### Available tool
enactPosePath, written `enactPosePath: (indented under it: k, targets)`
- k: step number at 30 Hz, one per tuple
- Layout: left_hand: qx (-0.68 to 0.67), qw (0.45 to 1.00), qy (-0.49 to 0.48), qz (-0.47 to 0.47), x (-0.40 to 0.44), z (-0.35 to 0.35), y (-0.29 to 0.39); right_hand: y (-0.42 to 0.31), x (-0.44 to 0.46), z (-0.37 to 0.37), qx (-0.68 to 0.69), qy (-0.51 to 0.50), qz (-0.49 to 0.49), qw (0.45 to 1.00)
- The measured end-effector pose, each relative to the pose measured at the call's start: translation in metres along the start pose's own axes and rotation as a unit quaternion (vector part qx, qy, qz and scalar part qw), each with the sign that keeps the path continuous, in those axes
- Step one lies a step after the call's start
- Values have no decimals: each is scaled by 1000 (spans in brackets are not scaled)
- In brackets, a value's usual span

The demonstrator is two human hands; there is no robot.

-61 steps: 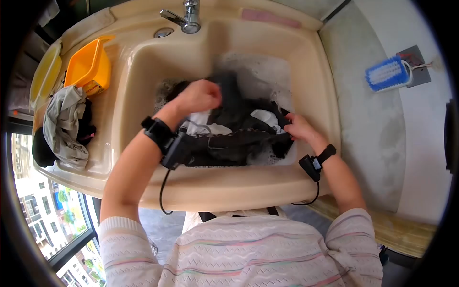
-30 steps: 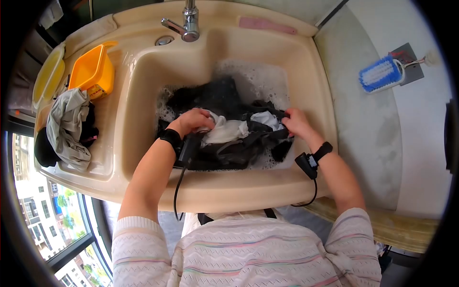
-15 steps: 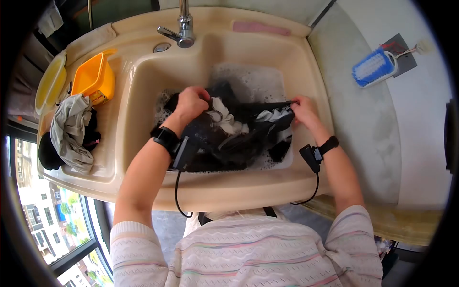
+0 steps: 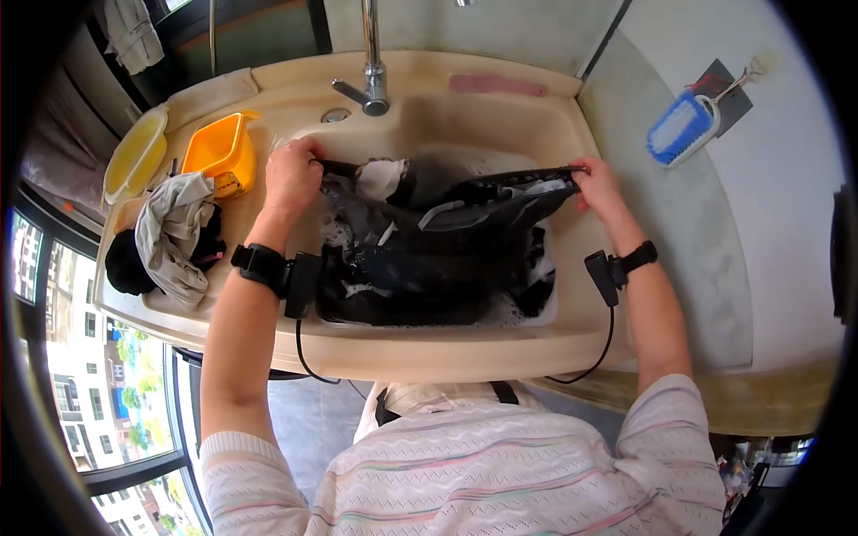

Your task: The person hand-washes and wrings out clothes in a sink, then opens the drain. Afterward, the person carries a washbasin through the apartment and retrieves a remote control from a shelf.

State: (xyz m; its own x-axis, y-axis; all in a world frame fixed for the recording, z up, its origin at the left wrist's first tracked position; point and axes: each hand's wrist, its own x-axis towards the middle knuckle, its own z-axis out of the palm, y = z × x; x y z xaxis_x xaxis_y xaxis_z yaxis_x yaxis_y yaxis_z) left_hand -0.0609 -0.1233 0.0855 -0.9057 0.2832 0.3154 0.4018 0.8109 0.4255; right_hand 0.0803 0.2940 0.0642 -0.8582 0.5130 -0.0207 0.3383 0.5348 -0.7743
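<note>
A wet black garment [image 4: 429, 241] is stretched between both hands, its upper edge pulled out wide like a waistband. My left hand [image 4: 293, 174] grips one end of that edge, over the left side of the sink basin. At the opposite end, my right hand [image 4: 597, 186] pinches the edge near the basin's right wall. White lining shows inside the opening. The garment's lower part lies in the sudsy water, mixed with other dark cloth, so I cannot tell where it ends.
The beige sink [image 4: 429, 353] has a chrome faucet [image 4: 374, 89] at the back. On its left ledge are an orange container [image 4: 219, 152], a yellow-green basin [image 4: 134, 156] and a grey cloth [image 4: 174, 232] over black cloth. A blue-and-white brush [image 4: 684, 129] hangs on the right wall.
My left hand has moved left and slightly up, spreading the garment's edge wide. My right hand has shifted slightly right. The cloth between them, bunched before, is now drawn out. The camera view has shifted too.
</note>
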Motion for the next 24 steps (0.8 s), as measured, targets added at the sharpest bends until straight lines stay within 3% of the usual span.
enactPosePath:
  k: [7,10,16,20,24]
  targets:
    - [35,999,7,-24,-34,17,-24,-16,-15,11,2,-29,12,1000]
    - [-2,995,81,-63,-33,10,-28,-17,-10,8,49,-3,6,999]
    - [-9,999,-8,-43,-21,-16,-25,-42,-5,-13,64,-24,-9,998]
    - [-315,941,-26,-121,6,-77,-1,-102,-1,-58,133,18,-90,987]
    - [-401,915,26,-25,44,-159,15,-180,-6,-112,122,67,-185,973]
